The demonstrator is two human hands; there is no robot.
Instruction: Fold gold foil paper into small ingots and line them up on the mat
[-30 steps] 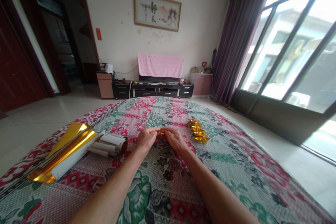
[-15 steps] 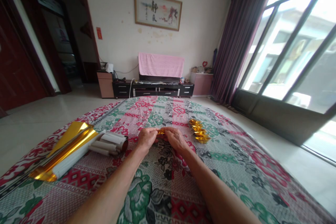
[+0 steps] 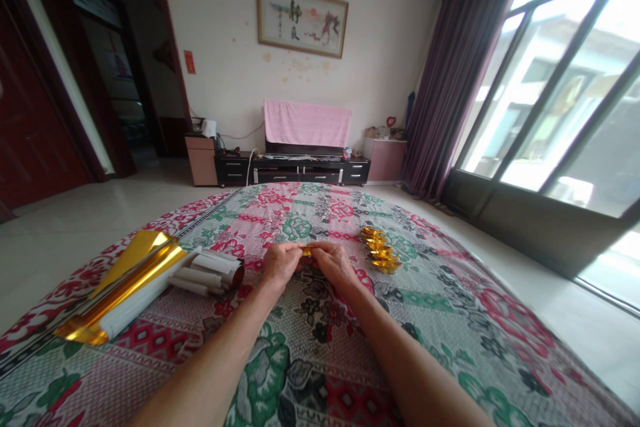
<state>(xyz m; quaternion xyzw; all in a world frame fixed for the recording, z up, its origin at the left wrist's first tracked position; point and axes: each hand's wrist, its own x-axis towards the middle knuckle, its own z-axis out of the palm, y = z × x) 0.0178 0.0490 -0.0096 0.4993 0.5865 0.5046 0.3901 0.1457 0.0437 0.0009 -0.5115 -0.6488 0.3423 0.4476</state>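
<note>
Between my two hands is a small piece of gold foil paper [image 3: 307,251], pinched at both ends just above the patterned cloth. My left hand [image 3: 281,263] grips its left end with thumb and fingers closed. On its right end, my right hand [image 3: 331,261] has the same closed pinch. Most of the foil is hidden by the fingers. To the right of my right hand lie several folded gold foil pieces [image 3: 383,252] in a short row.
Gold foil sheets [image 3: 145,280] lie at the left, partly curled, beside white paper rolls [image 3: 205,275]. A flowered cloth [image 3: 320,347] covers the round-edged surface. Beyond it stand a low black cabinet [image 3: 300,172] and a television under a pink cloth [image 3: 307,122].
Both hands keep their pinch on the gold foil paper in almost the same place. The fingers of my right hand have shifted slightly; the folded pieces stay put.
</note>
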